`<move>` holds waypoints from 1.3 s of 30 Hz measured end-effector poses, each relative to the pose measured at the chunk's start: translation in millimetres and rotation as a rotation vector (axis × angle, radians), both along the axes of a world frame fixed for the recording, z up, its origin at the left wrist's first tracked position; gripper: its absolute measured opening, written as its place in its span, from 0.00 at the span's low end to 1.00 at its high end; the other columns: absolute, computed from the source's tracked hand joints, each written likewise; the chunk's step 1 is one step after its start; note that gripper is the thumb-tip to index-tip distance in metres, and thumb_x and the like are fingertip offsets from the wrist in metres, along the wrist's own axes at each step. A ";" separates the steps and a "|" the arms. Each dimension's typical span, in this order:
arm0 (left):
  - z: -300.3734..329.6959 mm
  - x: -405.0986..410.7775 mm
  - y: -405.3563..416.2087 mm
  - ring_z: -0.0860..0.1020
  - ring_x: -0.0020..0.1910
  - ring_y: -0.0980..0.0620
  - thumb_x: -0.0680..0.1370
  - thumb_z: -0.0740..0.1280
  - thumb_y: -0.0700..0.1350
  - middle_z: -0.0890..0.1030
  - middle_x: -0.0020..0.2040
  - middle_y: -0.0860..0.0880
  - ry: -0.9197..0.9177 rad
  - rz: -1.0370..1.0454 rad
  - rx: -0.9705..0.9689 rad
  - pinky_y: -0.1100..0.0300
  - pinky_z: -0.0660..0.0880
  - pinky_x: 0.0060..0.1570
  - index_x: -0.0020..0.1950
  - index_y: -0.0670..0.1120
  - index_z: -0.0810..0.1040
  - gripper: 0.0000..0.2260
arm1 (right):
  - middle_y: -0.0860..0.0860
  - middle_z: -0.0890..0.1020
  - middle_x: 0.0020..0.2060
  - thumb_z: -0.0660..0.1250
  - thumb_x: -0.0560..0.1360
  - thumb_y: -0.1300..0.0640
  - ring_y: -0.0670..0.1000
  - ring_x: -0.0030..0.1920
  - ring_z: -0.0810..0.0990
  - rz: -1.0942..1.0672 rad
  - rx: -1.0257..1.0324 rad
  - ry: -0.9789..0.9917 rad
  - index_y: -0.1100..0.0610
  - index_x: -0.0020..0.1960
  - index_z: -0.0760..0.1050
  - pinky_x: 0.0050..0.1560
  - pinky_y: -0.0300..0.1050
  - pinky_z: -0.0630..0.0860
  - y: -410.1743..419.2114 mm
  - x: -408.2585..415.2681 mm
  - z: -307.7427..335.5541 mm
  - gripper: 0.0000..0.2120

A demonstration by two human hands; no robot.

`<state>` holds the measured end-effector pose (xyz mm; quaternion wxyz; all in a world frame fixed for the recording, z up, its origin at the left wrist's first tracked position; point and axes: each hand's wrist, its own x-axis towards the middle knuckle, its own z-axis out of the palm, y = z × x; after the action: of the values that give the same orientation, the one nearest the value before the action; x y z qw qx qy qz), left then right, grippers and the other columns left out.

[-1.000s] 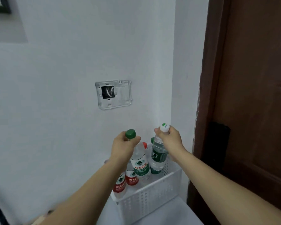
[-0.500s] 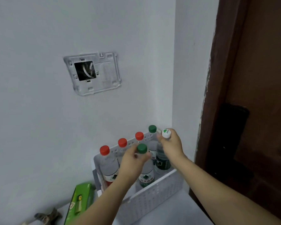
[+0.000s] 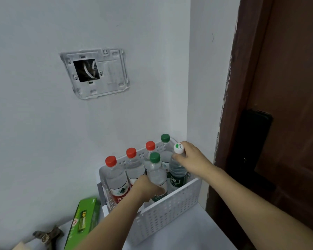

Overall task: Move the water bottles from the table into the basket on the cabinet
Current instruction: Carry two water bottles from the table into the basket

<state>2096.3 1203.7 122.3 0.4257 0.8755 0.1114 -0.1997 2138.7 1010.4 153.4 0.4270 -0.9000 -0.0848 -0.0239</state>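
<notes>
Two bottles are down inside the basket point(image 3: 170, 210) now, both upright, and I've got a hand on each. My left hand point(image 3: 146, 187) wraps low around the body of the green-capped bottle point(image 3: 156, 175), fingers curled at its label, at the basket's front. My right hand point(image 3: 192, 159) pinches the neck of the white-capped bottle point(image 3: 177, 170) just under the cap, fingers curled tight; this one stands at the basket's right end, touching the green-capped one. Behind them, along the basket's back wall, three red-capped bottles point(image 3: 116, 177) stand in a row, with another green-capped bottle point(image 3: 165, 141) at the back right corner. The basket sits on the white cabinet top point(image 3: 188, 237), pushed into the corner of the wall. Left of the basket lies a green battery box point(image 3: 83, 222), and further left a small dark clip-like thing I can't make out. Above the basket, a bare switch plate point(image 3: 96, 73) on the wall; right of the basket, a brown door point(image 3: 287, 105).
</notes>
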 end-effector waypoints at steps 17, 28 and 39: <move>-15.7 15.5 -8.2 0.81 0.50 0.42 0.65 0.80 0.38 0.83 0.51 0.45 -0.104 0.103 -0.149 0.48 0.81 0.52 0.55 0.46 0.79 0.21 | 0.45 0.79 0.51 0.70 0.75 0.51 0.46 0.52 0.77 0.003 0.096 -0.079 0.48 0.57 0.74 0.50 0.43 0.71 3.5 5.7 -7.9 0.12; -0.4 9.7 -13.2 0.80 0.53 0.44 0.68 0.78 0.40 0.81 0.53 0.44 -0.089 -0.035 -0.010 0.49 0.79 0.57 0.53 0.46 0.78 0.16 | 0.47 0.76 0.62 0.69 0.77 0.50 0.44 0.58 0.73 0.000 0.018 -0.074 0.50 0.66 0.71 0.59 0.42 0.69 0.0 -16.8 2.3 0.19; 91.9 -38.3 -22.6 0.76 0.44 0.52 0.79 0.68 0.48 0.80 0.57 0.44 -0.705 0.023 0.074 0.58 0.72 0.42 0.65 0.43 0.72 0.17 | 0.54 0.68 0.72 0.66 0.79 0.52 0.52 0.70 0.68 -0.314 -0.144 -0.163 0.58 0.75 0.64 0.69 0.44 0.64 -43.0 -123.4 69.7 0.28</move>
<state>2058.0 1181.1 214.2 0.4082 0.9041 -0.0252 0.1239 2015.2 967.4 223.1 0.3442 -0.9255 0.0208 -0.1568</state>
